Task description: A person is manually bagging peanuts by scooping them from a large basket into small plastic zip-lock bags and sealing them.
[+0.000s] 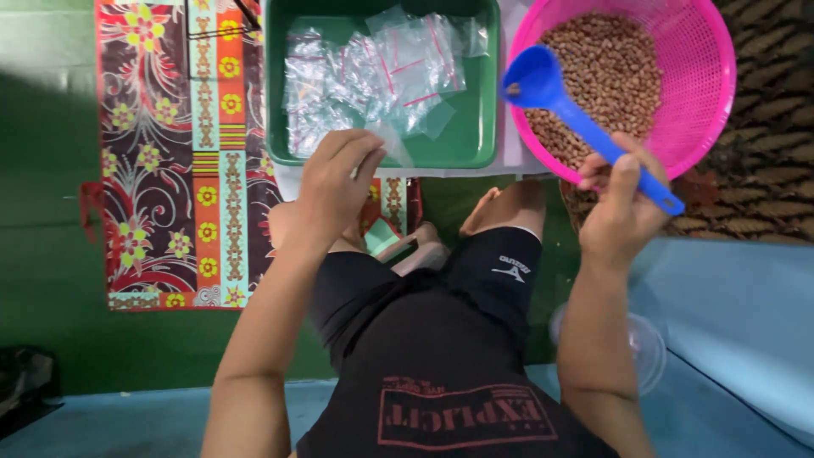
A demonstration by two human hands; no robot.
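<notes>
Seen from above, seated on a green floor (51, 254) with knees bent. Left hand (332, 182) raised at the near edge of a green tray (483, 127), fingers curled together and pinching the corner of one small clear plastic bag (392, 140). More clear zip bags (373, 72) heaped loosely across the tray's middle and far side. Right hand (623, 203) closed around the handle of a blue scoop (585, 123), fingers wrapped and thumb pressed on top. Scoop bowl tilted over the left part of a pink basket (708, 93), a few brown beans (606, 72) inside it. Basket just right of the tray, filled with beans. Patterned floral cloth (170, 153) spread on the floor left of the tray. Clear round lid (649, 343) low beside the right forearm.
</notes>
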